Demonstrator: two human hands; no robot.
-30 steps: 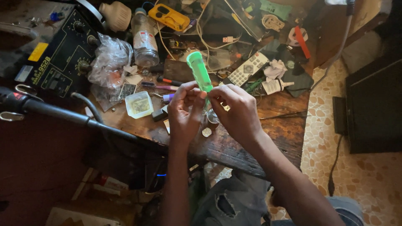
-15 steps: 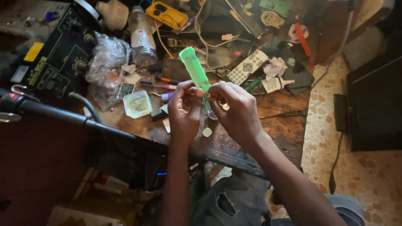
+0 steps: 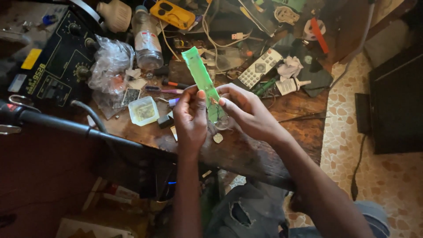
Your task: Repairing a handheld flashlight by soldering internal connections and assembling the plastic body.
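A long, narrow green circuit board is held upright over a cluttered wooden workbench. My left hand pinches its lower left edge with thumb and fingers. Its lower right end is gripped by my right hand, fingertips touching the board near thin wires. Below the hands a small pale disc lies on the bench.
A black bench instrument with knobs, a crumpled plastic bag, a plastic bottle, a yellow meter, a white remote control, a small clear box and tangled cables crowd the bench. A dark bar crosses at left. Tiled floor lies right.
The green board has tilted so its top end leans further left, and both hands have shifted slightly on its lower end. The view has also drifted a little.
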